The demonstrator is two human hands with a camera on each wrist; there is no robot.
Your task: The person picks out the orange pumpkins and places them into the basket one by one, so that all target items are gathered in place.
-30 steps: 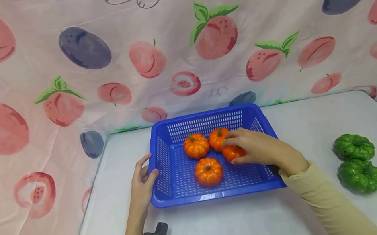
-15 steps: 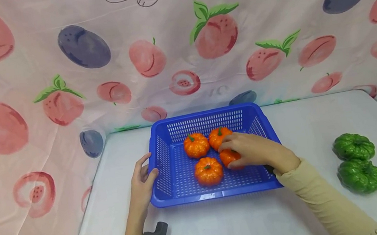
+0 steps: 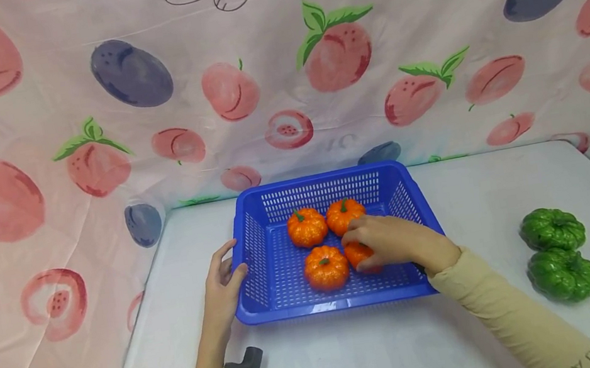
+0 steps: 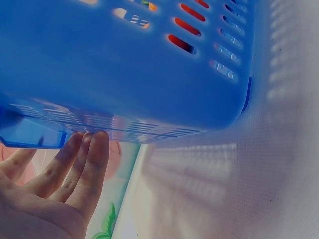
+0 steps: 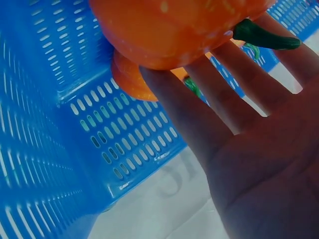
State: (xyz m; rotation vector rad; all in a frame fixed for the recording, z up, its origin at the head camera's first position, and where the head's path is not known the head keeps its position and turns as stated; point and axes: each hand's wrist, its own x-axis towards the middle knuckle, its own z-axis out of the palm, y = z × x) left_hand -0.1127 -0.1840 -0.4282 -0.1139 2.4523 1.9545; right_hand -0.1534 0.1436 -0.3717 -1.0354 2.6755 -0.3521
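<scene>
My right hand (image 3: 392, 239) reaches into a blue plastic basket (image 3: 341, 304). Its fingers and thumb curl round a small orange pumpkin (image 3: 359, 253), partly hidden by the hand. In the right wrist view that pumpkin (image 5: 169, 30) shows a green stem, and the fingers lie against it. Three more orange pumpkins lie in the basket: one at the back left (image 3: 307, 228), one behind the hand (image 3: 345, 214), one at the front (image 3: 327, 268). At the basket's left side, my left hand (image 3: 222, 290) rests against the rim and outer wall; its fingers (image 4: 94, 159) are fairly straight.
Two green peppers, a rear one (image 3: 552, 229) and a front one (image 3: 565, 274), lie on the white table (image 3: 355, 359) to the right. A dark grey curved piece (image 3: 245, 364) is beside the left wrist. A fruit-patterned cloth (image 3: 278, 72) hangs behind and to the left.
My right hand has moved left and slightly toward the front with the pumpkin, which now lies beside the front pumpkin. The left hand and the basket have stayed put.
</scene>
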